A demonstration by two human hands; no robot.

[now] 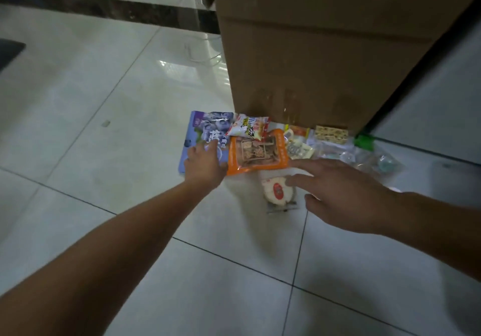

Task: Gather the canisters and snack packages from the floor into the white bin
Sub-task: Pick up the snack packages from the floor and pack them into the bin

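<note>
Glossy pale floor tiles (104, 88) carry a loose heap of snack packages at the foot of a tall cardboard box (312, 62). Nearest lies a round white snack pack (277, 191), a little apart from the heap. Beyond it an orange pouch (257, 153) overlaps a purple pouch (205, 132) on its left, and a white-and-red packet (247, 127) lies across both at the far side.

The left hand (205, 162) rests on the purple pouch, its grip spread flat, nothing pinched. The right hand (341, 195) hovers over the round pack, its grip spread too, one fingertip crossing the pack's edge.

Right of the pouches lie small packs (330, 133) and clear wrappers (364, 156). No canister shows, and the white bin is out of view.

Judging from this, 2 pickups are starting. Slick film on slick tile will probably slide, so pinching an edge seam looks safer than scooping flat. The overlapped pouches may drag each other along.
</note>
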